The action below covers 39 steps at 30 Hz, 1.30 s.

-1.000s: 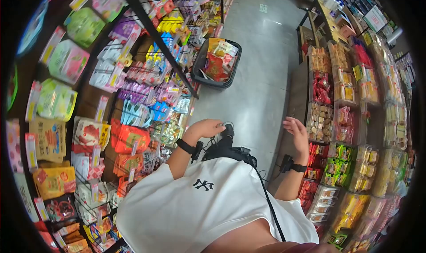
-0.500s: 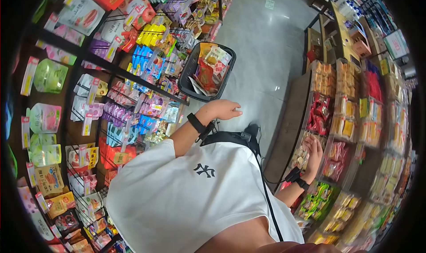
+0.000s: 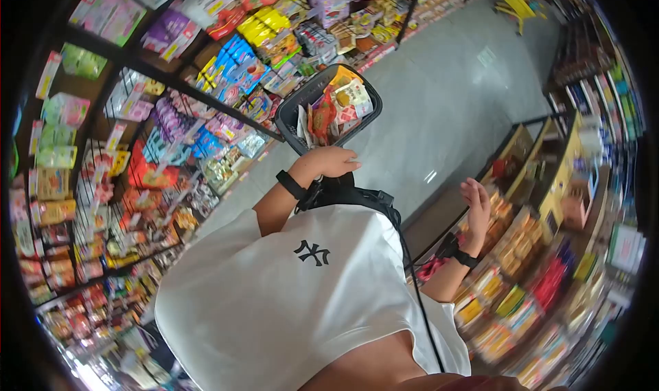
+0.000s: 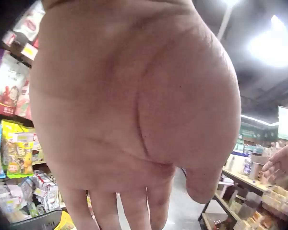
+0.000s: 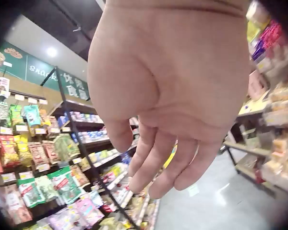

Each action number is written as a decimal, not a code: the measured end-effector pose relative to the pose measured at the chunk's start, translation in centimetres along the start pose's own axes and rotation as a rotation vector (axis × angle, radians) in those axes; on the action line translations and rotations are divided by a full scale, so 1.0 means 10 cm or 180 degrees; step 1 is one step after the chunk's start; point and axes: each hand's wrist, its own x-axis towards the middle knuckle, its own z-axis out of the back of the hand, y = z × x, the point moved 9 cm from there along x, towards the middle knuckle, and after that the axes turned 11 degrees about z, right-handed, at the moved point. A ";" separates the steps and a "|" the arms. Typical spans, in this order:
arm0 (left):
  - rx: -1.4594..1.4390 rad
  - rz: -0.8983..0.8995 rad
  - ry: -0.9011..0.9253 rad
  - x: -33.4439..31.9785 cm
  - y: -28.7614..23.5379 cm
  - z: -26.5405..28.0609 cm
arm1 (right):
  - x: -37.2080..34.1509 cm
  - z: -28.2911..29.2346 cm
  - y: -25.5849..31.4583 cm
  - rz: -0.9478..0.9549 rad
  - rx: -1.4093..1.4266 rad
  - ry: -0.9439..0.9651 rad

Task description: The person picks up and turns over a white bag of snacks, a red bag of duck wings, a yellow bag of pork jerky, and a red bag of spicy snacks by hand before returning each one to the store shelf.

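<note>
Basket (image 3: 292, 113), head view: sits ahead of the torso, between left rack (image 3: 199, 100) and aisle floor (image 3: 425, 109), part-filled with packages (image 3: 322, 116). Support beneath: hidden, cannot tell. Left hand (image 3: 328, 162): overlaps the near end of the basket in this view, fingers extended, gripping nothing visible. Contact with rim: cannot tell. Right hand (image 3: 477, 208): raised beside right shelf (image 3: 439, 217), fingers loose, holding nothing, well apart from the basket.

Changes over the last second: view turned along the aisle, with more floor at upper right. Left hand: shifted from apart from the basket to overlap with the near end. Right hand: higher in the frame than half a second ago. Basket contents: no addition evident. Meaning, by judgement: basket close to the left hand and probably within easy reach; both hands free; no package in handling at this instant.

Left wrist view: shows the left palm, fingers straight and pointing away, thumb set apart, nothing held. Basket: only a dark edge at lower left, with a yellow package (image 4: 65, 222) apparently inside. Right hand: at the right edge, well apart.

Right wrist view: shows the right palm, fingers slightly bent and close together, thumb apart, nothing held. Basket: not visible. Surroundings: hanging snack bags (image 5: 65, 182) at left, aisle floor below.
</note>
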 end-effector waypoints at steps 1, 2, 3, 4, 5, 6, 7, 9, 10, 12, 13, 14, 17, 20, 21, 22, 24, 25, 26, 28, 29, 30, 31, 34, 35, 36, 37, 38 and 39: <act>-0.0086 0.0048 -0.0060 0.05 0.07 0.04 | 0.28 -0.16 0.11 0.0039 -0.0089 0.0257; -0.0157 0.0093 -0.0125 0.12 0.13 0.08 | 0.56 -0.34 0.08 0.0052 -0.0119 0.0609; -0.0106 0.0230 -0.0168 0.21 0.21 0.13 | 0.82 -0.52 0.13 0.0098 -0.0223 0.0828; -0.0049 0.0369 -0.0202 0.30 0.28 0.19 | 1.03 -0.73 0.19 0.0145 -0.0321 0.1039; 0.0003 0.0514 -0.0226 0.36 0.35 0.24 | 1.22 -0.91 0.24 0.0187 -0.0422 0.1253; -0.0149 0.0534 -0.0229 0.39 0.38 0.32 | 1.44 -1.06 0.13 0.0158 -0.0542 0.1452; -0.0288 0.0549 -0.0239 0.42 0.39 0.41 | 1.63 -1.27 0.12 0.0174 -0.0552 0.1571; -0.0537 0.0588 -0.0380 0.51 0.46 0.59 | 1.94 -1.63 0.13 0.0188 -0.0620 0.1798; -0.0638 0.0627 -0.0497 0.53 0.51 0.69 | 2.05 -1.86 0.21 0.0175 -0.0483 0.1903; -0.0786 0.0839 -0.0682 0.50 0.61 0.79 | 2.29 -2.26 0.15 0.0255 -0.0520 0.2373; -0.0828 0.1010 -0.0772 0.45 0.67 0.82 | 2.38 -2.45 0.15 0.0287 -0.0527 0.2598; -0.0857 0.1172 -0.0871 0.41 0.73 0.85 | 2.46 -2.62 0.16 0.0268 -0.0572 0.2805; -0.1376 0.1480 -0.1161 0.42 0.96 0.62 | 2.78 -3.09 0.02 0.0063 -0.0805 0.3416; -0.1680 0.1769 -0.0997 0.43 1.10 0.08 | 3.25 -3.55 -0.81 -0.0476 -0.0586 0.3851; -0.1785 0.1816 -0.0895 0.46 1.06 -0.05 | 3.33 -3.65 -1.04 -0.0704 -0.0819 0.3901; -0.2249 0.2229 -0.0562 0.39 0.94 -0.06 | 3.39 -3.78 -1.26 -0.0919 -0.1041 0.3940; -0.2829 0.2710 -0.0296 0.36 0.71 -0.16 | 3.51 -3.98 -1.75 -0.1283 -0.1231 0.4032; -0.2564 0.2661 -0.0720 0.48 0.71 -0.40 | 3.58 -4.07 -2.04 -0.1428 -0.1206 0.4096; -0.2742 0.2832 -0.0784 0.59 0.67 -0.68 | 3.63 -4.15 -2.41 -0.1597 -0.1178 0.4148; -0.3077 0.3145 -0.0414 0.67 0.28 -0.57 | 3.89 -4.44 -3.54 -0.1023 -0.1401 0.4821; -0.2182 0.2146 -0.0897 1.03 0.16 -1.16 | 3.90 -4.49 -3.70 -0.1370 -0.1544 0.4624; -0.2404 0.2141 -0.0806 1.13 -0.01 -1.50 | 3.89 -4.54 -3.85 -0.1711 -0.1678 0.4392; -0.2633 0.2105 -0.0752 1.25 -0.19 -1.66 | 3.88 -4.59 -3.98 -0.2033 -0.1802 0.4133; -0.3006 0.1921 -0.0508 1.48 -0.70 -1.83 | 3.99 -4.88 -4.96 -0.1322 -0.2388 0.4520; -0.2980 0.1771 -0.0236 1.50 -0.81 -1.62 | 4.03 -4.99 -5.28 -0.0849 -0.2637 0.4571; -0.3486 0.2214 -0.0100 1.48 -0.79 -1.50 | 4.00 -5.06 -5.37 -0.0962 -0.2350 0.4389; -0.3990 0.2665 0.0037 1.45 -0.81 -1.39 | 4.02 -5.20 -5.42 -0.0018 -0.2125 0.4260; -0.4478 0.3116 0.0170 1.39 -0.81 -1.35 | 4.04 -5.25 -5.40 0.0246 -0.2786 0.4210; -0.4624 0.3198 0.0245 1.37 -0.84 -1.27 | 4.08 -5.31 -5.33 0.0545 -0.3446 0.4145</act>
